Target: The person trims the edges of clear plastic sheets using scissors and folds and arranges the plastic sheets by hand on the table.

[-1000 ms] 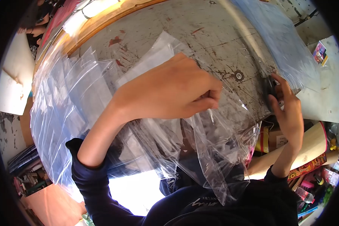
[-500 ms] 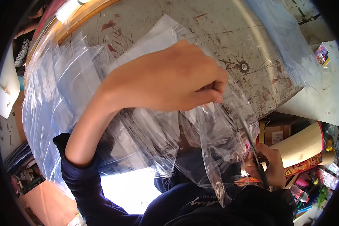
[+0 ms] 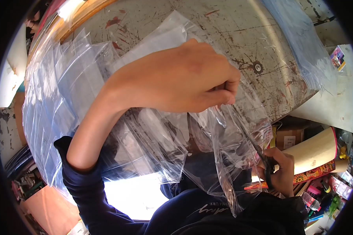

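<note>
My left hand [image 3: 180, 80] reaches across the middle, its thumb and fingers pinched on clear plastic sheeting [image 3: 221, 160]. The plastic hangs in crumpled folds from the table toward my lap. At the lower right, my right hand [image 3: 283, 172] is closed around the black handles of a pair of scissors [image 3: 269, 170]. The blades point up and left into the plastic, with their tips close below my left fingertips. Overlapping layers of the same clear plastic [image 3: 47, 113] fan out to the left under my forearm.
The scratched, paint-stained table [image 3: 223, 33] curves behind my hands, with a metal bolt [image 3: 257, 67] in it. More bluish plastic [image 3: 298, 43] lies along its right side. Beyond the right edge are a cardboard box [image 3: 292, 135], a cream roll [image 3: 313, 152] and clutter with a plastic bottle [image 3: 310, 201].
The scissors have shifted in my right hand, with the handles turned and the blades now lying against the plastic. My left hand keeps its pinch and has barely moved.
</note>
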{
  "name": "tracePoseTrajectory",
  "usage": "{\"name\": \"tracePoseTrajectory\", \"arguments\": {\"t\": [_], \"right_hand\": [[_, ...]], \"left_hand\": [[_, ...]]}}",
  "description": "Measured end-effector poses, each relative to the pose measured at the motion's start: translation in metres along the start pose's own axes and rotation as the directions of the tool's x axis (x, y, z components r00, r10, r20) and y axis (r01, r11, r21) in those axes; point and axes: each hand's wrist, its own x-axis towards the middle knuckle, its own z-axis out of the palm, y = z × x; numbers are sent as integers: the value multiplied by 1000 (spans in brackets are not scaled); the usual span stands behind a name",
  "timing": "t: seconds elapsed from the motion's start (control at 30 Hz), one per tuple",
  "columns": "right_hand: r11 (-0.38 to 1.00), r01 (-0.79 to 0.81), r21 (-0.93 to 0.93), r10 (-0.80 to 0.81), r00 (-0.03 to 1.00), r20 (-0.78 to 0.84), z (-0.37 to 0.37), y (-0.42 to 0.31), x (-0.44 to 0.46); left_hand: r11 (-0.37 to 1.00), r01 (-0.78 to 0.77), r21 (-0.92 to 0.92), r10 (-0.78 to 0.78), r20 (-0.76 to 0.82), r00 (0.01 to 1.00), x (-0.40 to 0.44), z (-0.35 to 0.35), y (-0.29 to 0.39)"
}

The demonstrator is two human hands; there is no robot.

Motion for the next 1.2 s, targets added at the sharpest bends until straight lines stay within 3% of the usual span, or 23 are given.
{"name": "tracePoseTrajectory", "arguments": {"t": [0.17,0.53,0.67,0.73,0.77,0.83,0.93,1.07,1.13,1.2], "right_hand": [[999,-40,18,40,999,2,0,-2,0],[997,40,-72,-44,998,-48,4,3,1],[999,18,-33,-18,1000,2,2,8,-1],[964,-99,247,67,989,134,4,15,-3],[964,-100,247,68,989,135,3,17,-4],[884,-249,395,154,954,257,1,15,-3],[809,-345,476,199,922,332,0,13,-1],[777,-376,505,239,918,316,2,9,-3],[854,-351,384,240,921,308,-1,1,1],[857,-360,368,249,915,316,-2,-6,4]], "left_hand": [[1000,-6,-5,6,2,1000,0,0,0],[999,-36,-16,36,-12,999,0,2,-4],[999,35,13,-35,28,999,2,-3,3],[996,82,26,-84,67,994,1,-2,3],[1000,10,2,-10,-5,1000,0,3,-1],[998,-63,-16,62,-79,995,-1,5,-3],[999,-8,-38,7,-24,1000,0,3,-2],[994,80,-80,-78,29,997,2,-2,1],[993,100,-67,-98,43,994,3,-6,5],[963,233,-137,-222,88,971,4,-9,9]]}}
